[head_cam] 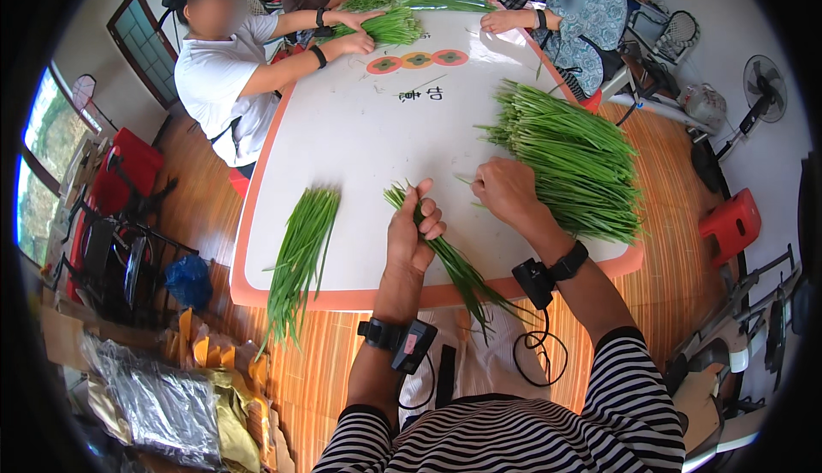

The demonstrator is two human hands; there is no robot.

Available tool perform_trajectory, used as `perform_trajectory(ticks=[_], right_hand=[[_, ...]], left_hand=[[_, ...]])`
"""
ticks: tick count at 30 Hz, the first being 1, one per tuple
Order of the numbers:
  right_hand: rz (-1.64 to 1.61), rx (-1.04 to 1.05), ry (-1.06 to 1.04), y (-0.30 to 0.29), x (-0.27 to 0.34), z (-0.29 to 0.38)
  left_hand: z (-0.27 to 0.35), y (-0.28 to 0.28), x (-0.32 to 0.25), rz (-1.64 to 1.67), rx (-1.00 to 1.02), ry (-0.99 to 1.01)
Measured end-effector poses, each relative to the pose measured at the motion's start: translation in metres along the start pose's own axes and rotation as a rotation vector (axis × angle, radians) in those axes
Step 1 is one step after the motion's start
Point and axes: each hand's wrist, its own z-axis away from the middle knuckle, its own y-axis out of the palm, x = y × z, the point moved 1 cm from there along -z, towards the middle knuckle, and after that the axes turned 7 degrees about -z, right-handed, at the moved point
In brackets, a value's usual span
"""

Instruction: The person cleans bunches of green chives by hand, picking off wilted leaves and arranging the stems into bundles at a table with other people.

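My left hand is closed around a small bundle of garlic chives. The cut ends stick up above my thumb, and the leaves hang down past the table's front edge. To the right, my right hand is pinched at the fingertips, with thin green ends of a chive stalk showing beside them; the inside of that grip is hidden. Just beyond it lies a large pile of loose chives. On the left, a separate sorted bunch rests on the table, its leaf tips drooping over the edge.
The white table has an orange border and printed motifs. A person in white handles another chive pile at left; another person sits at right. Red stools and plastic packaging stand around the table.
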Motion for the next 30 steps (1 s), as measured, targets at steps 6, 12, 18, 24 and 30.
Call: perform_trajectory(ticks=[6, 12, 18, 24, 30], right_hand=[[-0.308, -0.169, -0.052, -0.022, 0.035, 0.021], [-0.379, -0.091, -0.171, -0.034, 0.034, 0.048], [-0.378, -0.176, 0.039, -0.059, -0.026, 0.051], [-0.273, -0.225, 0.064, -0.051, -0.051, 0.064], [-0.227, -0.183, -0.067, -0.040, -0.039, 0.063]], left_hand=[[0.000, 0.018, 0.010, -0.186, -0.066, -0.011], [-0.002, 0.022, 0.002, -0.225, -0.005, 0.058], [0.005, 0.056, -0.016, 0.055, -0.088, 0.034], [-0.010, 0.022, 0.004, 0.238, 0.311, -0.067], [-0.012, 0.017, 0.025, 0.074, 0.161, -0.116]])
